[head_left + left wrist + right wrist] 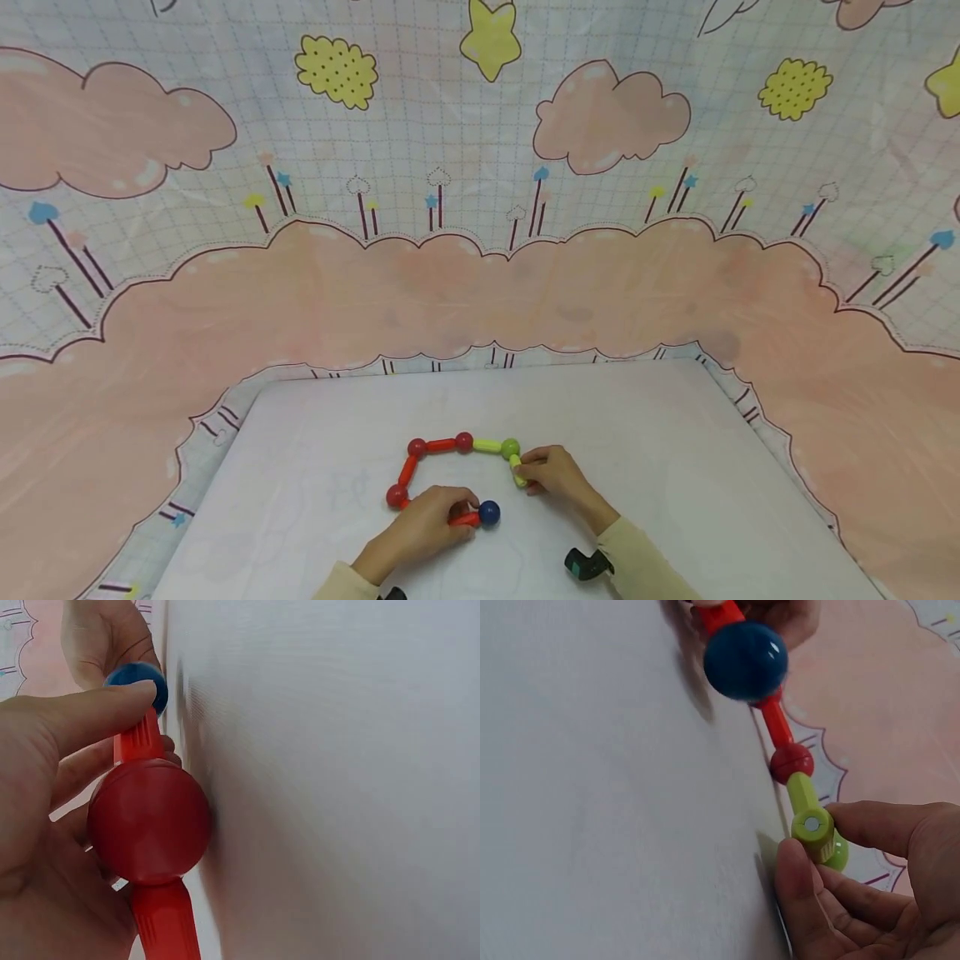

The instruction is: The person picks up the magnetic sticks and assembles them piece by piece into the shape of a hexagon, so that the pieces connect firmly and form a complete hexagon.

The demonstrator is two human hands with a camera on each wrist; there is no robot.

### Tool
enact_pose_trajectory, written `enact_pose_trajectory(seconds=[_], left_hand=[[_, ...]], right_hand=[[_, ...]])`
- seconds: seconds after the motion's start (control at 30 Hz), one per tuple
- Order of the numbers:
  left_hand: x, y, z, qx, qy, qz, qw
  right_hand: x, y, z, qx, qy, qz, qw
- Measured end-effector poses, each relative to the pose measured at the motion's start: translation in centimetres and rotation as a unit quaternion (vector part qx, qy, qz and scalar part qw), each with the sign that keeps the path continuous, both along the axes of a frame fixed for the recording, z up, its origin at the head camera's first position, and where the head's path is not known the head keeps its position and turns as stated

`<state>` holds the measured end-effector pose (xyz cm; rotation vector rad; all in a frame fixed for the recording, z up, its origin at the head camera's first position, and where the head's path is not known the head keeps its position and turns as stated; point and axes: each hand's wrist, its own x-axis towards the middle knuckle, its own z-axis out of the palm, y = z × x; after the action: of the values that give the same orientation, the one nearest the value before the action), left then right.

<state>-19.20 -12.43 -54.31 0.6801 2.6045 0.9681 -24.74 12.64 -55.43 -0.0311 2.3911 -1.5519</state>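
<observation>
On the white table lies a curved chain of magnetic rods and balls. My left hand (423,523) holds a red rod (467,520) at one end, which carries a dark blue ball (489,512). In the left wrist view, a red ball (150,821) joins this rod to another red rod (166,922). At the chain's other end, my right hand (557,473) pinches a yellow-green rod (812,825) attached to a green ball (511,448). The rod's free end shows a round metal tip. A gap separates it from the blue ball.
Along the far and left parts of the chain are red balls (417,448), red rods (441,446) and another yellow-green rod (487,446). The white table (300,442) stands before a patterned cloth (480,292). Dark wrist devices (587,565) sit near the sleeves.
</observation>
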Motion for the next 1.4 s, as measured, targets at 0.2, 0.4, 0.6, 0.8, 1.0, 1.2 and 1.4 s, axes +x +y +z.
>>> enact_pose_trajectory(seconds=[0.2,0.4,0.6,0.8,1.0,1.2,1.4], left_hand=[[-0.4,0.8,-0.1,0.006,0.008,0.006,0.9999],[-0.6,1.4,-0.2,0.017,0.021,0.008,0.9996],[-0.8,1.8,-0.2,0.028,0.017,0.01,0.9994],[-0.8,2.1,-0.2,0.03,0.012,0.009,0.9994],[-0.8,2.3,-0.3,0.031,0.023,0.004,0.9992],[-0.9,2.3,-0.4,0.034,0.023,0.007,0.9991],[-0.4,1.0,0.7,0.042,0.028,0.051,0.9974]], right_hand=[[0.2,-0.6,-0.4,-0.028,-0.004,0.004,0.9996],[0.5,-1.2,-0.6,-0.06,-0.009,0.001,0.9982],[0.9,-1.5,-0.9,-0.072,0.0,0.012,0.9974],[1.2,-1.7,-0.9,-0.071,-0.003,0.014,0.9974],[1.5,-1.9,-0.7,-0.072,0.007,0.015,0.9972],[1.4,-1.8,-0.7,-0.073,0.009,0.016,0.9972],[0.9,-1.1,-0.1,-0.013,0.045,0.009,0.9989]])
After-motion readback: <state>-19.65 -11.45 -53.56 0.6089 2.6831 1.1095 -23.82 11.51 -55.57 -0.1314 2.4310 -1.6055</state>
